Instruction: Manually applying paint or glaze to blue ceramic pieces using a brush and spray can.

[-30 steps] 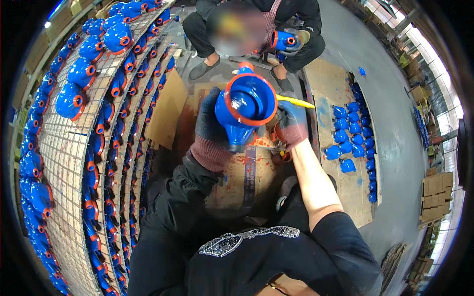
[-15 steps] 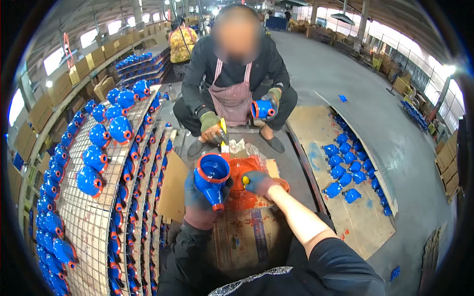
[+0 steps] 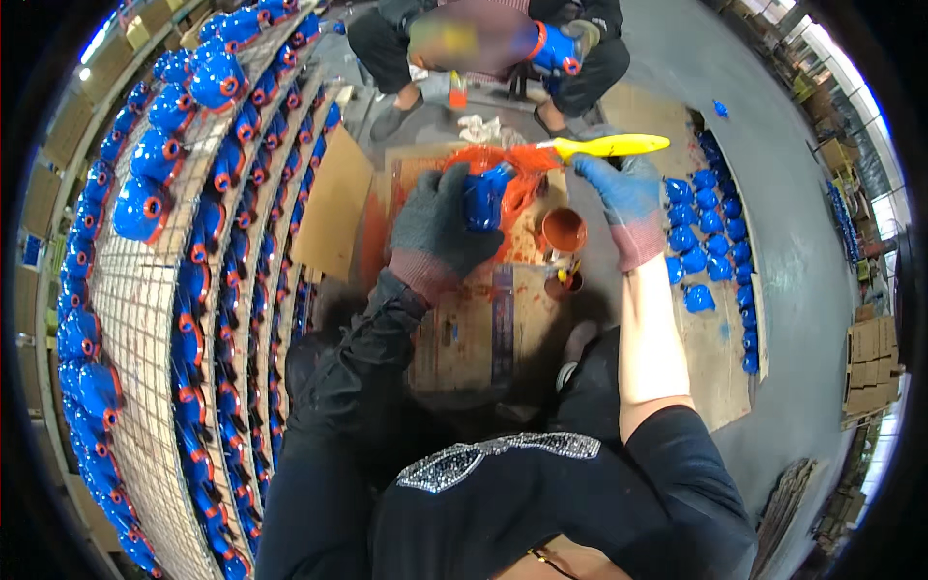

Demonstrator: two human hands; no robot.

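My left hand (image 3: 435, 227), in a dark glove, is closed around a blue-painted casting (image 3: 485, 201). The casting is tilted, and the glove hides part of it. To its right, my right hand (image 3: 626, 188), in a blue-stained glove, grips a paintbrush (image 3: 619, 146) with a yellow handle. The brush lies nearly level, its red-coated bristles pointing left at the casting's upper end; whether they touch it I cannot tell. Below both hands, wet red paint (image 3: 522, 198) covers part of a cardboard sheet (image 3: 454, 338).
A red-smeared paint pot (image 3: 564, 230) stands below my right hand, with a smaller pot (image 3: 563, 283) nearer me. Opposite, a co-worker holds another blue casting (image 3: 556, 50). Racks (image 3: 145, 329) full of castings rise at left. Several castings (image 3: 698, 298) lie on cardboard at right.
The view has tilted downward. My left hand has turned the casting so its wide red-rimmed mouth no longer shows. My right hand has brought the brush up from the red paint to the casting.
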